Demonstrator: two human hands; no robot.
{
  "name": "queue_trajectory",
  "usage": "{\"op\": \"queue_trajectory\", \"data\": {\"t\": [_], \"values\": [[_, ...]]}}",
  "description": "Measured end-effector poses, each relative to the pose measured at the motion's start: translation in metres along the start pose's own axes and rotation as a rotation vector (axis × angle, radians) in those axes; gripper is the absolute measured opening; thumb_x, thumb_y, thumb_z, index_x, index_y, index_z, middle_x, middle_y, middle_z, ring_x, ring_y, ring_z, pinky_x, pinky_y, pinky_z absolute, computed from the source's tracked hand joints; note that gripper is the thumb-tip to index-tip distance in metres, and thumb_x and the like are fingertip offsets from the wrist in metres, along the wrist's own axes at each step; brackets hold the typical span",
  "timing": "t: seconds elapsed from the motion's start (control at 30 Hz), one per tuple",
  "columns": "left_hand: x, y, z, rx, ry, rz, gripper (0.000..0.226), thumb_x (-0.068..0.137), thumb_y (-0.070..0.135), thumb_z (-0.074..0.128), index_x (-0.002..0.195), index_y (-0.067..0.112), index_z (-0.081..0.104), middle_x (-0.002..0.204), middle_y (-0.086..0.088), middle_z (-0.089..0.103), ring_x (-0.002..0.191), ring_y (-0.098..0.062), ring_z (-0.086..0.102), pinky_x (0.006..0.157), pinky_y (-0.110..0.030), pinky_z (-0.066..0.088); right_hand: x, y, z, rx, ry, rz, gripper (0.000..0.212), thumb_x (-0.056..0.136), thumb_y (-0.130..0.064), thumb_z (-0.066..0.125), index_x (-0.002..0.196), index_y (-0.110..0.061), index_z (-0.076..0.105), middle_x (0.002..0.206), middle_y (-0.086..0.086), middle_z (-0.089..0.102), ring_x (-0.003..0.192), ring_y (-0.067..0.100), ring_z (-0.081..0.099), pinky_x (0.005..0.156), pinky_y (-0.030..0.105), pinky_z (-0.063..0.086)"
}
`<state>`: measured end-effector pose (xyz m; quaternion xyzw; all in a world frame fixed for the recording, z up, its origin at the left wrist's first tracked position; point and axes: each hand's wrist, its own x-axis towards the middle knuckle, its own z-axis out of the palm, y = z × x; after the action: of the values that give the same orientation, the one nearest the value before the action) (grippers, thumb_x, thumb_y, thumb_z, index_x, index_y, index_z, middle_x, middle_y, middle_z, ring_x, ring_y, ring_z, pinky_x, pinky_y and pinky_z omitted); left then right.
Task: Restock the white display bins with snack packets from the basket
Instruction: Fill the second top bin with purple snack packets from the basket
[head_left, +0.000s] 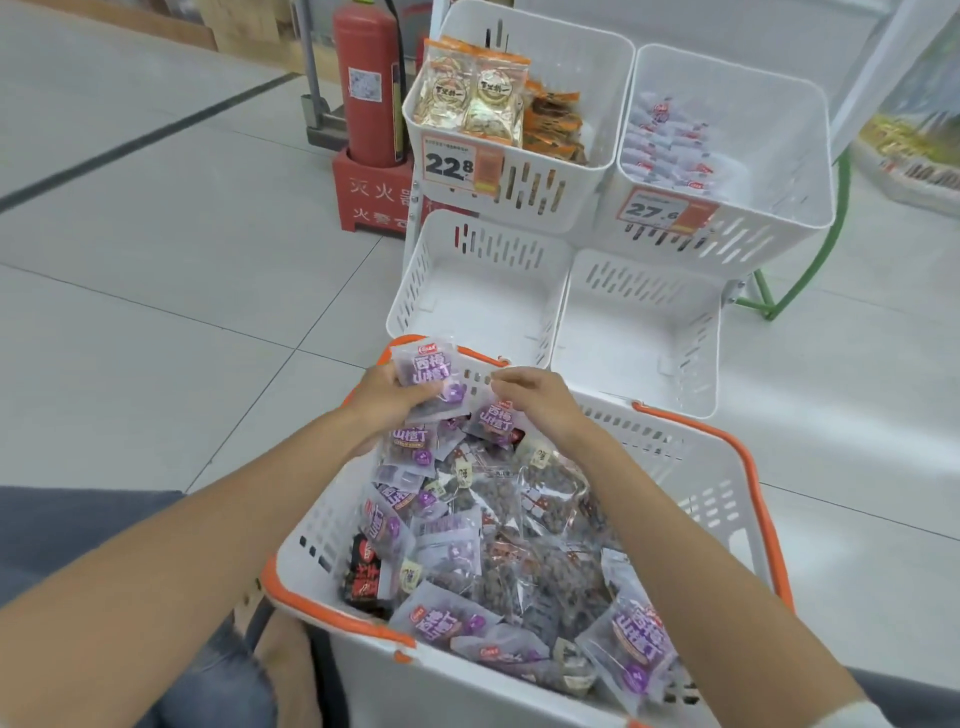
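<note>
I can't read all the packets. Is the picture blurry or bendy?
Head view: the wide lens curves the floor lines and stretches the arms near the edges; the purple packets in the left hand read clearly, those deep in the basket look smeared; lighting is even, shadows faint.

Tiled floor (156, 260) bears red extinguisher stand (371, 195) and, seemingly, 4 white bins (488, 247).

Bright, even indoor light, only soft shadows. Pic is a bit soft overall; snack packets (498, 561) inside the basket (701, 467) look smeared. The white bins (488, 291) beyond basket are nearly washed out. Floor lines (145, 135) far left of basket bend, i.e. wide-angle distortion.
</note>
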<state>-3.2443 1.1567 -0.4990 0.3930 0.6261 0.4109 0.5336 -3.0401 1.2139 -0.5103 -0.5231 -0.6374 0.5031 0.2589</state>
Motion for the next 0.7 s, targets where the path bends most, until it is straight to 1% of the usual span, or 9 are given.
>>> {"op": "queue_trajectory", "data": {"t": [0.07, 0.17, 0.23, 0.3, 0.37, 0.47, 0.53, 0.6, 0.7], "values": [[0.003, 0.002, -0.014, -0.092, 0.061, 0.000, 0.011, 0.089, 0.012, 0.070, 0.096, 0.017, 0.063, 0.089, 0.002, 0.069, 0.057, 0.003, 0.067, 0.050, -0.010, 0.049, 0.008, 0.017, 0.003, -0.189, 0.113, -0.004, 0.033, 0.091, -0.013, 0.065, 0.124, -0.010, 0.062, 0.125, 0.005, 0.062, 0.113, 0.016, 0.057, 0.107, 0.036, 0.043], [0.004, -0.005, -0.022, -0.063, 0.079, -0.007, 0.017, 0.089, 0.012, 0.070, 0.105, 0.013, 0.064, 0.093, -0.001, 0.070, 0.061, 0.001, 0.068, 0.049, -0.010, 0.047, 0.018, 0.047, 0.018, -0.558, 0.083, 0.017, 0.054, 0.090, -0.024, 0.067, 0.139, -0.012, 0.048, 0.138, 0.007, 0.051, 0.129, 0.024, 0.045, 0.109, 0.035, 0.035], [0.006, -0.010, -0.022, -0.035, 0.075, -0.023, 0.023, 0.088, 0.011, 0.071, 0.111, 0.010, 0.065, 0.100, -0.005, 0.071, 0.073, -0.006, 0.069, 0.052, -0.010, 0.049, 0.024, 0.063, 0.030, -0.834, 0.091, -0.004, 0.051, 0.088, -0.032, 0.067, 0.134, -0.016, 0.053, 0.127, 0.008, 0.055, 0.121, 0.027, 0.048, 0.102, 0.037, 0.038], [0.008, -0.015, -0.021, 0.006, 0.049, -0.031, 0.027, 0.089, 0.014, 0.070, 0.115, 0.010, 0.065, 0.107, -0.008, 0.072, 0.082, -0.012, 0.070, 0.057, -0.013, 0.053, 0.025, 0.067, 0.039, -0.935, 0.077, 0.016, 0.030, 0.089, -0.037, 0.065, 0.112, -0.018, 0.067, 0.103, 0.006, 0.060, 0.102, 0.027, 0.057, 0.089, 0.037, 0.046], [0.011, -0.015, -0.021, 0.012, 0.021, -0.030, 0.027, 0.094, 0.015, 0.065, 0.119, 0.009, 0.063, 0.111, -0.010, 0.071, 0.080, -0.011, 0.071, 0.064, -0.016, 0.056, 0.019, 0.061, 0.034, -0.803, -0.002, 0.026, 0.022, 0.091, -0.034, 0.063, 0.091, -0.013, 0.069, 0.080, 0.003, 0.058, 0.076, 0.020, 0.060, 0.071, 0.032, 0.049], [0.011, -0.002, -0.016, 0.008, -0.032, 0.006, 0.026, 0.103, 0.022, 0.048, 0.126, 0.013, 0.056, 0.118, -0.005, 0.070, 0.082, -0.008, 0.071, 0.093, -0.031, 0.055, 0.008, 0.022, 0.001, -0.427, -0.075, 0.055, 0.026, 0.094, -0.028, 0.061, 0.081, -0.005, 0.065, 0.068, 0.003, 0.059, 0.051, 0.012, 0.048, 0.049, 0.021, 0.041], [0.005, 0.014, -0.007, -0.006, -0.144, 0.000, 0.029, 0.104, 0.035, 0.041, 0.125, 0.020, 0.055, 0.116, 0.006, 0.069, 0.091, -0.009, 0.070, 0.103, -0.033, 0.045, -0.001, -0.015, -0.026, -0.328, -0.108, -0.011, 0.029, 0.092, -0.030, 0.065, 0.086, -0.001, 0.067, 0.077, 0.005, 0.059, 0.058, 0.011, 0.049, 0.056, 0.019, 0.039], [-0.005, 0.033, 0.010, 0.039, -0.350, 0.007, 0.025, 0.102, 0.039, 0.042, 0.117, 0.024, 0.055, 0.114, 0.010, 0.066, 0.102, -0.012, 0.067, 0.105, -0.029, 0.042, -0.010, -0.048, -0.046, -0.311, -0.146, -0.101, 0.027, 0.089, -0.031, 0.069, 0.092, -0.004, 0.071, 0.098, 0.002, 0.063, 0.082, 0.010, 0.058, 0.073, 0.019, 0.043], [-0.008, 0.060, 0.045, 0.138, -0.571, 0.126, 0.028, 0.094, 0.010, 0.063, 0.119, 0.022, 0.056, 0.117, -0.009, 0.070, 0.108, -0.018, 0.067, 0.092, -0.023, 0.054, -0.016, -0.068, -0.064, -0.288, -0.162, -0.185, 0.029, 0.091, -0.024, 0.067, 0.115, -0.009, 0.061, 0.119, 0.006, 0.060, 0.098, 0.020, 0.060, 0.075, 0.023, 0.049]]}}
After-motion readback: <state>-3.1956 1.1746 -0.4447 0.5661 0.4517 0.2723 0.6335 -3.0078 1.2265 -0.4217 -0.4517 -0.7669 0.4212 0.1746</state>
